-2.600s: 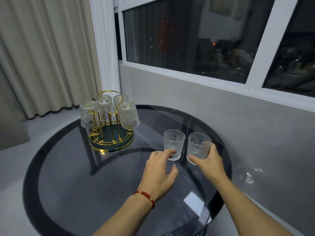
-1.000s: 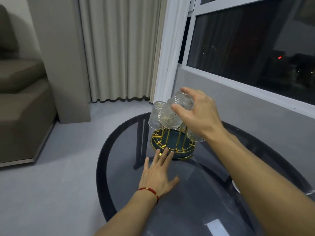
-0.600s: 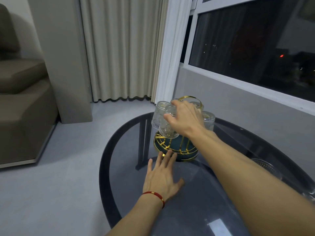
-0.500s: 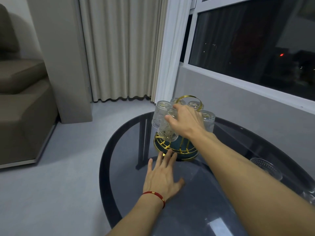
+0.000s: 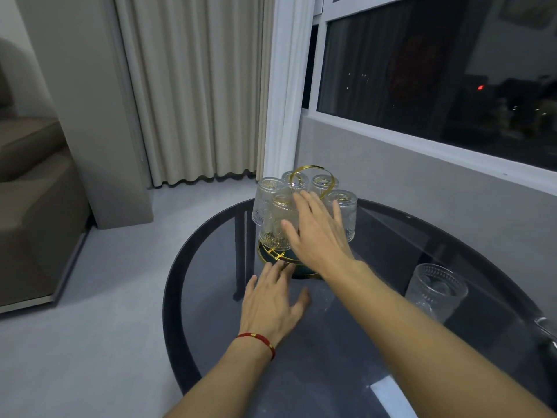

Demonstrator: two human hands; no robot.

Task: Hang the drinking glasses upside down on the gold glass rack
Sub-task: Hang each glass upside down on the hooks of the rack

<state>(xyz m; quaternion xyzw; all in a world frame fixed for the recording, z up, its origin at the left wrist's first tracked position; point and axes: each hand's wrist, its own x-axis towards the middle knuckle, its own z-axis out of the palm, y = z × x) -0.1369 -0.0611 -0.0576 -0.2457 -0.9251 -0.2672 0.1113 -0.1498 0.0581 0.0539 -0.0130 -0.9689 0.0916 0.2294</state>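
The left hand (image 5: 272,300) lies flat, fingers spread, on the smoked-glass round table (image 5: 211,342), fingertips at the gold glass rack (image 5: 278,257) near the far edge. Five ribbed clear glasses hang inverted there. The right hand (image 5: 316,236), open and empty, fingers apart, hides part of the nearest hung glass (image 5: 275,224). One upright glass (image 5: 435,292) stands near the right edge, open tabletop around it.
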